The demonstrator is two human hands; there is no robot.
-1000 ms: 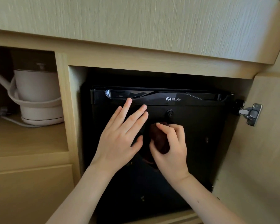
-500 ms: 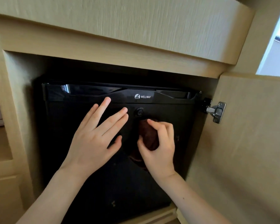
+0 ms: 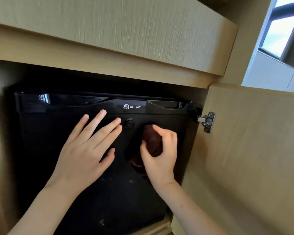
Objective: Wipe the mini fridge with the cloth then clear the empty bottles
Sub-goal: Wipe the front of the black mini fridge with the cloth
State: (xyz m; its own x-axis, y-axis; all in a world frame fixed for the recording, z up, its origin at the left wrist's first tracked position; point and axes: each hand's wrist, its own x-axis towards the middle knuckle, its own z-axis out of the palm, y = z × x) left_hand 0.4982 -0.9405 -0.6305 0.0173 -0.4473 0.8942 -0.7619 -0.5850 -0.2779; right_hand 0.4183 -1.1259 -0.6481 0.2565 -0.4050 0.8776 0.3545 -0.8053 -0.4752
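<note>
Against the black front of the mini fridge (image 3: 95,192), which sits closed inside the wooden cabinet recess (image 3: 109,53), I have the cloth (image 3: 152,141) bunched into a dark reddish wad and pressed to the door just right of the small round lock (image 3: 129,123). My right hand (image 3: 159,153) is curled around that wad, thumb on one side and fingers hooked over the top, so it is closed on the cloth, with a loose tail hanging below the palm. My left hand (image 3: 85,150) lies flat and spread on the door, fingers splayed up toward the glossy top strip (image 3: 75,100) with the brand mark, holding nothing; I judge it is steadying the door. So the wiping step is in hand, and the bottles are nowhere in view. Pale specks show on the lower panel, which I take as ground not yet covered. Next I would sweep the cloth down and across, keeping pressure even, and mind the open cabinet door (image 3: 244,158) and its metal hinge (image 3: 207,122) close on the right.
</note>
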